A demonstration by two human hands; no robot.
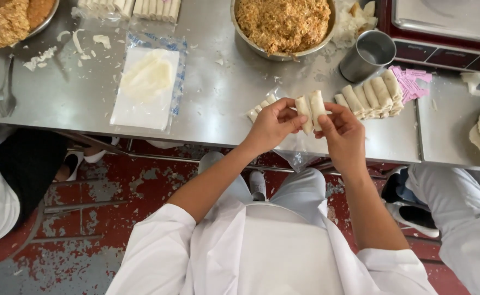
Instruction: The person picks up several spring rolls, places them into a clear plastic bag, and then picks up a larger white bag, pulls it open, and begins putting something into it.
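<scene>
Both of my hands hold two pale rolled spring rolls [311, 109] side by side above the front edge of the steel table [212, 109]. My left hand [272, 124] grips the left roll from the side. My right hand [342, 134] pinches the right roll with thumb and fingers. A clear plastic bag [297, 150] lies under my hands, with more rolls [260, 109] inside it at the left. A row of several finished rolls [370, 97] lies just to the right of my hands.
A big steel bowl of shredded filling [283, 23] stands at the back, a metal cup [368, 54] beside it. Wrapper sheets on a plastic packet [147, 87] lie to the left. Pink paper slips [412, 82], a fork [4, 93] and other people's legs sit at both sides.
</scene>
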